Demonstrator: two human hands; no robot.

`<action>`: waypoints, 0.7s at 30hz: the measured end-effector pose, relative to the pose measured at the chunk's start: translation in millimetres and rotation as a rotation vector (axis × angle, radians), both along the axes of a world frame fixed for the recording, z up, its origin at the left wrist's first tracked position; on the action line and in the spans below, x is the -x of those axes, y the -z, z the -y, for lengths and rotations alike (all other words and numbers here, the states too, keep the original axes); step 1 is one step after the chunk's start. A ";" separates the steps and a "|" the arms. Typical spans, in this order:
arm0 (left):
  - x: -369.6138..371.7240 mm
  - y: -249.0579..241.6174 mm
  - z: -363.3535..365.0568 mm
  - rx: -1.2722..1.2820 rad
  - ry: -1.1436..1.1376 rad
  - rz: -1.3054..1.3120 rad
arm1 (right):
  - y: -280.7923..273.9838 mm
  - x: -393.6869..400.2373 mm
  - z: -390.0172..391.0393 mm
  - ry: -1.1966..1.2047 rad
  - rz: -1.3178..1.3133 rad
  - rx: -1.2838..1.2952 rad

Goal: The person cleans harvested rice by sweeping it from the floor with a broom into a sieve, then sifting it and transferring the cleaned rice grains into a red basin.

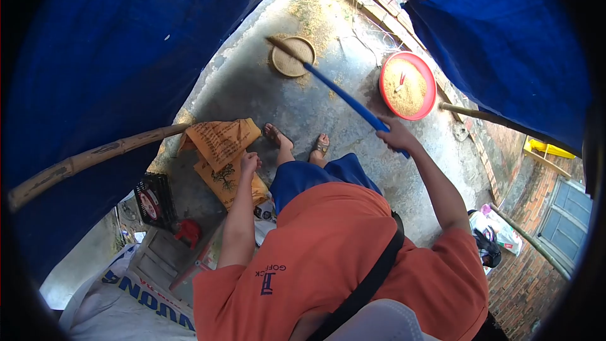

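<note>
My right hand (396, 136) is wrapped round the blue handle (344, 95) of a broom, near its top end. The handle slants away from me, and the broom's narrow brown head (281, 46) overlaps a round woven tray (291, 64) on the concrete floor. My left hand (250, 163) hangs low with its fingers curled, in front of yellow-orange printed sacks (221, 142). What it holds, if anything, I cannot tell.
To the right, a red basin (431, 88) holds yellow grain with a red-and-white item on it. Loose grain (309, 16) lies scattered behind the tray. A bamboo pole (95, 161) juts in from the left under a blue tarp (120, 44). A black crate (156, 202) stands lower left.
</note>
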State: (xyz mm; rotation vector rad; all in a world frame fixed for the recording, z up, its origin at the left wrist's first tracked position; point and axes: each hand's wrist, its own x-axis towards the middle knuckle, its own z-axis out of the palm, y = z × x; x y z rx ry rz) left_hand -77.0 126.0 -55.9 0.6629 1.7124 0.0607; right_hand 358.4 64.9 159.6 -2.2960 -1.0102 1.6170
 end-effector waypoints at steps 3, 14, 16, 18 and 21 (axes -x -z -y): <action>-16.0 -14.0 -0.6 -0.025 -0.028 -0.019 | 46.2 -10.0 -13.8 0.141 -0.112 -0.033; -32.5 0.9 35.7 -0.071 0.021 -0.011 | 120.4 22.3 -10.6 0.248 -0.242 0.030; -30.7 2.2 45.1 -0.052 0.043 -0.031 | 120.9 19.7 -3.1 0.211 -0.218 0.019; -26.7 3.5 52.4 -0.011 0.034 -0.066 | 118.3 17.2 4.3 0.094 -0.195 -0.001; -22.5 1.3 57.7 -0.002 0.045 -0.087 | 111.6 17.1 9.7 0.022 -0.193 -0.026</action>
